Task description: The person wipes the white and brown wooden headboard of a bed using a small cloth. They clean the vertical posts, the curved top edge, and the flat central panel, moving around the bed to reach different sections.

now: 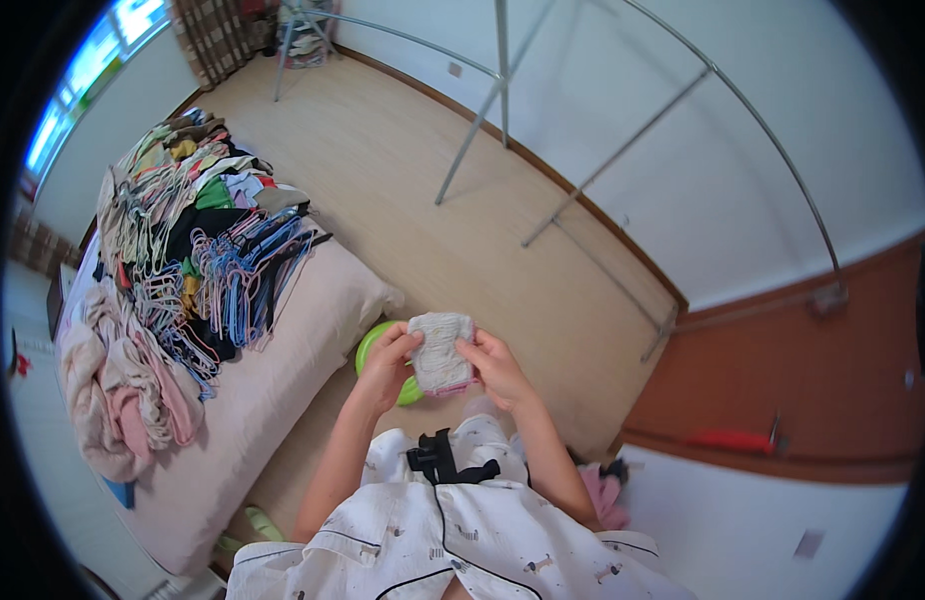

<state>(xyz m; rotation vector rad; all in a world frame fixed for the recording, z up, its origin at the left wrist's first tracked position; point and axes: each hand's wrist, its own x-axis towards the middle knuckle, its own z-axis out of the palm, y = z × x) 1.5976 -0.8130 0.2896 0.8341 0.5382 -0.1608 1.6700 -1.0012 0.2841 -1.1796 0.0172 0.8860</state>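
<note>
A small folded white cloth [441, 354] with pink edging is held up in front of my body. My left hand [391, 360] grips its left edge, the thumb on the front. At the right edge my right hand [497, 369] pinches it between thumb and fingers. Behind the cloth and my left hand, a bright green round object [370, 349] is partly hidden, lower down near the floor.
To the left, a bed [282, 405] bears piled clothes, many plastic hangers [245, 262] and a crumpled pink blanket [125, 397]. A metal drying rack [470, 142] stands along the wall. Green slippers [263, 523] lie beside the bed; a brown door [792, 375] is at right.
</note>
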